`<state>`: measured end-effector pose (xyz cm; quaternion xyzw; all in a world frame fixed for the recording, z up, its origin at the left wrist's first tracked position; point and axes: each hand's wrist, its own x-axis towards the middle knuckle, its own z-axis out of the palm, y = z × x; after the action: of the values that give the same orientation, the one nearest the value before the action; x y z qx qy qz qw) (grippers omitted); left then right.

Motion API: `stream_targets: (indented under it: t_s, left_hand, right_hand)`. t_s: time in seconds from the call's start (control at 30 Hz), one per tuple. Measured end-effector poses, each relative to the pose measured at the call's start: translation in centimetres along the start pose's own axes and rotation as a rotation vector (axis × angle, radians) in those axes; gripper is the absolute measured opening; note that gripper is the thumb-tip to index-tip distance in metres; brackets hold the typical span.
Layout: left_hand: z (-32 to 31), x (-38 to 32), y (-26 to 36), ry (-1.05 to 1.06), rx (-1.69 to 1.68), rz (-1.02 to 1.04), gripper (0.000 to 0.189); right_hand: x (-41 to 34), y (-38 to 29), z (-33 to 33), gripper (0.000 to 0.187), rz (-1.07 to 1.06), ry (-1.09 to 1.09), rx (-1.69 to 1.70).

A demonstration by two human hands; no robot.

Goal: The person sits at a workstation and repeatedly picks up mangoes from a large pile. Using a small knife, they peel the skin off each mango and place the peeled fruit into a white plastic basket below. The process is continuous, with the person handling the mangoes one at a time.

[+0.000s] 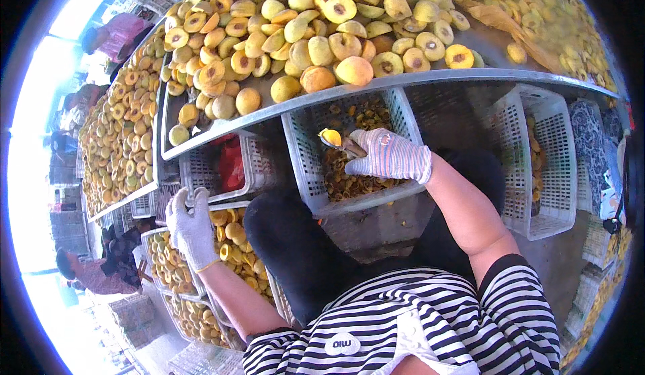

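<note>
My right hand [388, 153], in a striped knit glove, grips a small hand tool [355, 148]. A yellow piece of fruit flesh [331, 137] sits at the tool's tip. Below them stands a white plastic crate [312, 193] between my knees, with pits and fruit scraps [347, 176] inside. My left hand [192, 231], in a pale knit glove, is empty with fingers apart. It is over the edge of a crate of halved fruit [237, 241] at my left side. Halved yellow fruit, apparently peaches or apricots [302, 47], lie heaped on the metal-edged table [453, 77] before me.
A grey-white crate [549, 173] with fruit pieces stands at the right. Left of the scrap crate, another crate [252, 173] holds something red [232, 163]. More fruit crates [194, 319] stand at lower left. A second fruit-covered table [123, 148] and several people [101, 272] are farther left.
</note>
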<state>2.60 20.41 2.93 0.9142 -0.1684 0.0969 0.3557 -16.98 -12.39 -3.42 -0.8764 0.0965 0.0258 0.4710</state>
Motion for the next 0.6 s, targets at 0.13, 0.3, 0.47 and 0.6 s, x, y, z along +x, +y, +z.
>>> stream_targets:
  t_s: [0.13, 0.3, 0.47, 0.6]
  left_hand:
    - [4.7, -3.4, 10.4, -0.251, -0.367, -0.026, 0.035]
    - [15.3, -3.4, 13.3, -0.595, -0.330, 0.402, 0.025]
    - [18.3, 5.1, 13.5, -0.157, -0.021, 0.494, 0.022]
    - [21.7, 10.3, 11.3, -0.455, 0.597, 0.362, 0.048]
  right_hand:
    - [0.3, -0.6, 0.8, 0.033, -0.003, 0.037, -0.417]
    - [-0.2, -0.2, 1.0, 0.021, -0.025, 0.217, -0.617]
    - [-0.2, 2.0, -0.3, 0.019, 0.088, 0.165, -0.716]
    - [-0.1, 0.3, -0.8, 0.015, 0.056, 0.206, -0.555]
